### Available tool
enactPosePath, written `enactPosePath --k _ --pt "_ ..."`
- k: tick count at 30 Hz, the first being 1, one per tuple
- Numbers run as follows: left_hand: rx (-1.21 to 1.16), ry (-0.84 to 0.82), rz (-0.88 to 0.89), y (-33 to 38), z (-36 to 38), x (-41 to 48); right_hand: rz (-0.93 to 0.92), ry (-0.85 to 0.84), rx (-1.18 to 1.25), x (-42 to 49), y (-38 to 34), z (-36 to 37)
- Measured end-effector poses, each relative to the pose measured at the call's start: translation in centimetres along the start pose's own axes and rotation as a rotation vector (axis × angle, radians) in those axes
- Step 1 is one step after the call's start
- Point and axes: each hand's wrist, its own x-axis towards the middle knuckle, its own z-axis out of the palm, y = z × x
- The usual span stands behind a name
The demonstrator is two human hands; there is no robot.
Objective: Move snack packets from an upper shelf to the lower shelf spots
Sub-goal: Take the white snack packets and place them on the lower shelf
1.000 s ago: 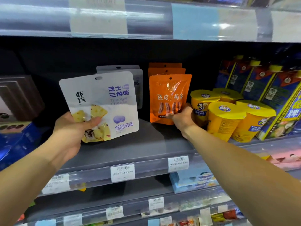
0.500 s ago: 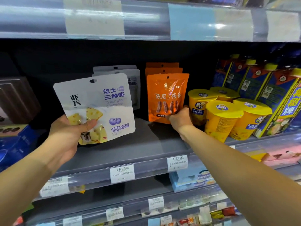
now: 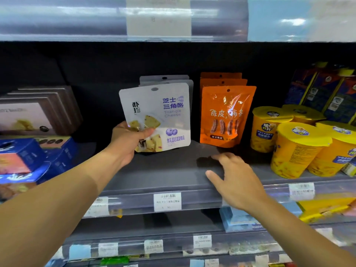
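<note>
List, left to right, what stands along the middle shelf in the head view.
Brown boxes → white cheese packet in the left hand → orange packets → yellow cups → dark blue cartons.

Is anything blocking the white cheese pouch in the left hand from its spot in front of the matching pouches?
Nothing visible does. The left hand holds the white cheese pouch right before the matching white pouches; the right hand hovers aside, empty.

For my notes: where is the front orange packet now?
The front orange packet stands on the shelf, centre-right, between the white cheese packet and the yellow cups.
</note>
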Motion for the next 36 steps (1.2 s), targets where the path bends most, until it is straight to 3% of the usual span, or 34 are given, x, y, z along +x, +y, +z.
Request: enactPosePath --k 3,16,22,31,36 --pt "0.038 -0.026 0.035 -0.5 0.8 1.0 -0.079 -0.012 -0.189 -0.3 0.4 0.3" --pt "0.026 -0.129 0.034 -1.7 2.2 4.1 -0.061 0.043 -0.245 -0.3 0.6 1.0" --pt "0.155 -0.168 0.028 -1.9 1.3 4.4 -0.057 0.034 -0.25 -0.4 0.4 0.9" --pt "0.221 -0.13 0.043 -1.7 0.8 3.4 -0.06 0.029 -0.246 -0.4 0.5 1.0" --pt "0.337 0.064 -0.057 -1.6 -0.5 1.5 -0.068 0.047 -0.227 -0.1 0.3 1.1"
